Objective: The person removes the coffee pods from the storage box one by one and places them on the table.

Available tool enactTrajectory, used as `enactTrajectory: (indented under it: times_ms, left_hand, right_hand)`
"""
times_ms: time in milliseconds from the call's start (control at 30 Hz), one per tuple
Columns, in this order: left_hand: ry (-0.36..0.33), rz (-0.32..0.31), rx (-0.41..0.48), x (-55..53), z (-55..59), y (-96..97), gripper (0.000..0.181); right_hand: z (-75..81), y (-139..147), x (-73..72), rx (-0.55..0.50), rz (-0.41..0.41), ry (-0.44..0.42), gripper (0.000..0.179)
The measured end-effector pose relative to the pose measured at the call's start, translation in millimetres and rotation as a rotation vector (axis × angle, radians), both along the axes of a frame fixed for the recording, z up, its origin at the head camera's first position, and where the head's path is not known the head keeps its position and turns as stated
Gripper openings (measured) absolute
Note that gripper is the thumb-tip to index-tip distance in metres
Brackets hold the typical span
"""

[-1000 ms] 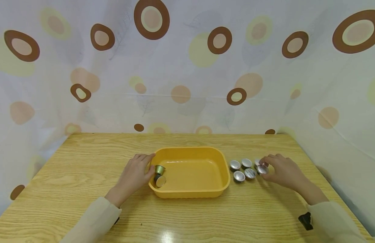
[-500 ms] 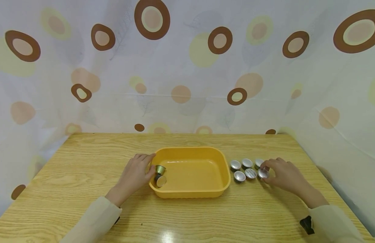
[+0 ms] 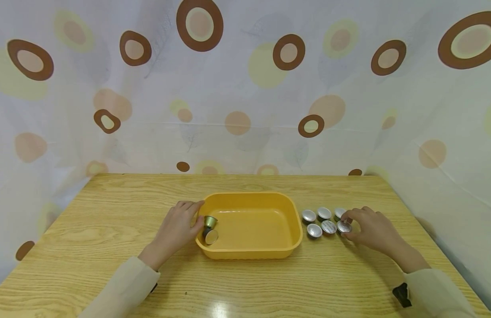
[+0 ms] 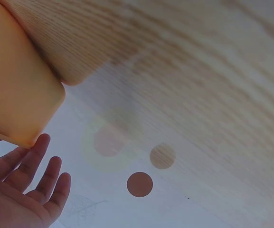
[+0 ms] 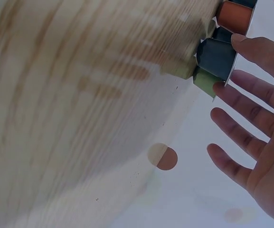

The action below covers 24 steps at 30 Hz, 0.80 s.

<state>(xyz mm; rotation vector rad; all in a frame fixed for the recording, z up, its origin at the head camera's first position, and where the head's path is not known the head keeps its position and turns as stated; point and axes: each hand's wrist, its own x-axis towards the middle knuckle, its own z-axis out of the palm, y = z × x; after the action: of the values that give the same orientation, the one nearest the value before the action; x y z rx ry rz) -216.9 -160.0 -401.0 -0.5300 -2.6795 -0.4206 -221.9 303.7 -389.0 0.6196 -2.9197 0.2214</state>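
1. With 12 o'clock at the far edge, the smooth yellow, round-cornered rectangular tray (image 3: pixel 249 255) sits at the dial's centre on the light, wood-grained counter (image 3: pixel 110 212).
2. At 9 o'clock the left hand (image 3: pixel 175 227) touches the tray's rim, its fingers loosely extended rather than clenched.
3. Just inside that rim, toward 8 o'clock, lie a tilted green-gold metallic cup-shaped capsule (image 3: pixel 210 222) and, below it, a gold-lidded round capsule (image 3: pixel 211 237); the tray floor stretches bare from them to 3 o'clock.
4. Outside, at 3 o'clock, six silver-lidded capsules form two rows of three, the nearest just beside the tray's rim with little room between.
5. The right hand (image 3: pixel 370 227) pinches the dark-bodied, silver-lidded capsule (image 5: pixel 216 59) at the near row's outer end, between thumb and fingers, the other fingers spread; whether its base touches the counter I cannot tell.
6. A green-bodied capsule (image 5: pixel 207 80) crowds it closely.
7. Beyond the right hand, a strip of wood runs to the counter's 3 o'clock edge; broader wood lies at 9 and 6.
8. White patterned cloth (image 3: pixel 229 150) rises past the 12 o'clock edge.
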Motion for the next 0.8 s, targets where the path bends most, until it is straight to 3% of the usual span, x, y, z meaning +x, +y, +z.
enactTrajectory:
  times_ms: [433,800]
  left_hand:
    - [0.005,-0.004,0.007,-0.6,-0.8,0.7,0.039]
    - [0.002,-0.001,0.005,0.0,-0.3,0.7,0.039]
  right_hand:
    - [-0.1,2.3,1.0,-0.009,0.004,0.003,0.029]
    - [6.8,2.1,1.2,-0.016,0.031,0.072,0.031]
